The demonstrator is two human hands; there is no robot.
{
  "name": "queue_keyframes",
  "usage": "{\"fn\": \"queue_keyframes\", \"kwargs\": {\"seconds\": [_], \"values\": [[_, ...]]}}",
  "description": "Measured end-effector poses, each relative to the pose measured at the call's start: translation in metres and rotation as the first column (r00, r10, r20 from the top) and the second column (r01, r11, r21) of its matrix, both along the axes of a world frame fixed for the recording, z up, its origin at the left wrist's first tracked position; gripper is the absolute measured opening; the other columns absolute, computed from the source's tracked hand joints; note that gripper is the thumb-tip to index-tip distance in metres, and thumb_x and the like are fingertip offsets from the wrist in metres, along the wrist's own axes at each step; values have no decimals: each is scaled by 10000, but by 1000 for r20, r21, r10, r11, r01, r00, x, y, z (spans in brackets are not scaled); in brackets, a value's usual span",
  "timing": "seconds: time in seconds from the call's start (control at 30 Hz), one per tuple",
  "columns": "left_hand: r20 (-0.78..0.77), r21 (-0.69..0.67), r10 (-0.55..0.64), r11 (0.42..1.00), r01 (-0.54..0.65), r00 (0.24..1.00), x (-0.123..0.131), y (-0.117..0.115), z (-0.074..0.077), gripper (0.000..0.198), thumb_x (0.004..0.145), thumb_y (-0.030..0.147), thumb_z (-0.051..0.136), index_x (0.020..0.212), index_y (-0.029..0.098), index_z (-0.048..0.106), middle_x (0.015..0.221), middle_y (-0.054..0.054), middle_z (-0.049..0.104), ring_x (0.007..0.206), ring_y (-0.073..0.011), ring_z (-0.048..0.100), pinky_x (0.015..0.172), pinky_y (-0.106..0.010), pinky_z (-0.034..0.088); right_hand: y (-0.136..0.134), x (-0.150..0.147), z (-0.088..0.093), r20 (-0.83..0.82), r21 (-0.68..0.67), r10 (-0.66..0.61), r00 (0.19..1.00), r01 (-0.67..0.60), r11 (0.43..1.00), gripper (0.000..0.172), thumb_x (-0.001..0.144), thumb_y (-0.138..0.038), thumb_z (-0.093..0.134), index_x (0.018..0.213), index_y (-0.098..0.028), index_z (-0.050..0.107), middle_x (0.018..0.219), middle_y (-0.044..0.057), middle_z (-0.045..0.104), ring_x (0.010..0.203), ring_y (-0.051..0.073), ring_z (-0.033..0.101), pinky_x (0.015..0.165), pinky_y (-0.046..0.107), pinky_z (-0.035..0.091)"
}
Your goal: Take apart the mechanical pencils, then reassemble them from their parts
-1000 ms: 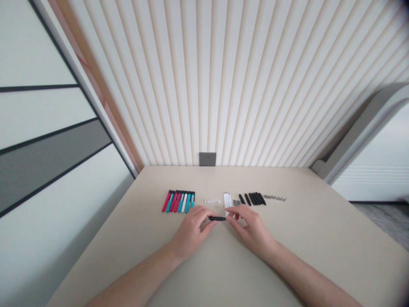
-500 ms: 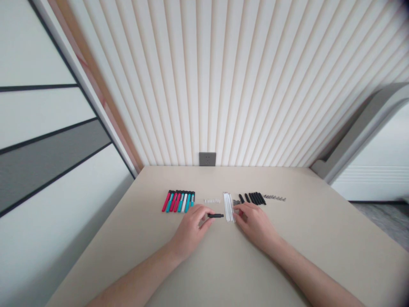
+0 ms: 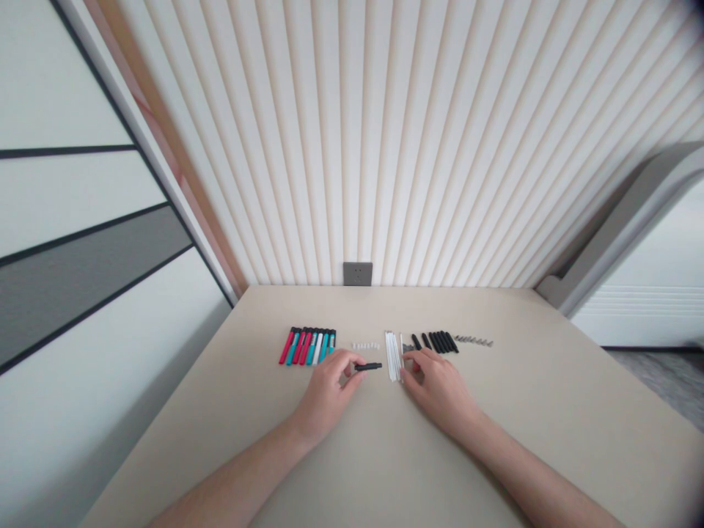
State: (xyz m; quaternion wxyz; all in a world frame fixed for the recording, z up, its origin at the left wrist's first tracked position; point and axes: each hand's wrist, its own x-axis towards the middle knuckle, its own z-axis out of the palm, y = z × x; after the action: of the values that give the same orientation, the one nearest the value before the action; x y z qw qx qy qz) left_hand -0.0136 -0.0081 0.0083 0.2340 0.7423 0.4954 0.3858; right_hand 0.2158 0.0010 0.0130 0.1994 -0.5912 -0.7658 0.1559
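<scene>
Between the thumb and fingers of my left hand (image 3: 328, 389) is a short black pen barrel (image 3: 369, 366), held level and pointing right. My right hand (image 3: 437, 381) pinches one thin white pen refill (image 3: 402, 352), which stands slightly apart from the row of white refills (image 3: 392, 356) just left of it. Behind my right fingers lie some small grey parts (image 3: 408, 347), partly hidden. Several black pen barrels (image 3: 441, 342) lie side by side beyond that hand. Small whitish pieces (image 3: 366, 345) form a short row behind the held barrel.
Red, teal and white pen bodies with black ends (image 3: 306, 346) lie in a row at the left, partly behind my left hand. Small dark springs or coils (image 3: 474, 340) are lined up at the right. A wall socket (image 3: 357, 273) sits behind the table (image 3: 352, 455).
My right hand has drawn one white refill a little to the right, away from the others. The black barrel in my left hand has shifted slightly left and up.
</scene>
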Motion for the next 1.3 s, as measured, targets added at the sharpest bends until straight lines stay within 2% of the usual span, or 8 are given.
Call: {"fn": "queue_keyframes", "kwargs": {"seconds": [0.3,0.57,0.73,0.87,0.97,1.13,1.3], "values": [[28,-36,25,999,-24,999,0,0,0,77,836,181,627,910,200,627,783,14,617,692,-138,562,688,-235,436,4,6,-3,-2,-58,-64,998,63,996,213,868,-275,503,988,-216,669,860,19,657,734,162,610,672,264,389],[52,-61,21,998,-18,998,-1,-1,1,103,896,280,569,942,203,618,774,10,622,716,-149,569,698,-244,436,3,8,2,195,-28,-135,971,143,989,207,883,-222,482,785,-199,662,826,53,678,774,190,626,640,268,361],[57,-63,17,998,-14,998,-3,0,1,150,916,329,546,962,205,615,795,-1,628,735,-158,561,706,-252,436,5,10,2,272,3,-146,951,150,989,215,885,-167,472,792,-183,665,831,78,683,816,208,631,676,276,378],[52,-60,32,998,-29,998,-2,0,2,160,916,335,536,961,202,614,794,-4,624,733,-161,554,707,-260,437,9,20,3,254,40,-152,955,147,988,221,911,-180,451,815,-177,649,850,78,684,817,213,625,693,292,393],[46,-51,56,997,-53,997,-2,0,3,168,916,330,525,979,200,612,797,-7,626,729,-164,559,700,-266,436,14,29,6,128,80,-94,987,84,993,224,939,-219,432,857,-191,639,842,59,688,807,213,618,729,309,414],[48,-41,147,989,-145,988,-2,0,5,187,909,338,526,996,200,617,777,-3,612,690,-159,533,646,-259,420,17,37,11,-152,219,139,979,-104,970,251,978,-262,390,1007,-208,634,941,77,680,895,226,603,798,353,460],[78,-53,192,981,-189,978,-2,2,4,193,907,347,530,987,194,615,779,0,611,672,-151,527,631,-255,420,14,34,12,-196,299,238,951,-173,938,282,995,-274,364,1015,-210,638,944,91,659,891,225,591,800,375,473]]}}
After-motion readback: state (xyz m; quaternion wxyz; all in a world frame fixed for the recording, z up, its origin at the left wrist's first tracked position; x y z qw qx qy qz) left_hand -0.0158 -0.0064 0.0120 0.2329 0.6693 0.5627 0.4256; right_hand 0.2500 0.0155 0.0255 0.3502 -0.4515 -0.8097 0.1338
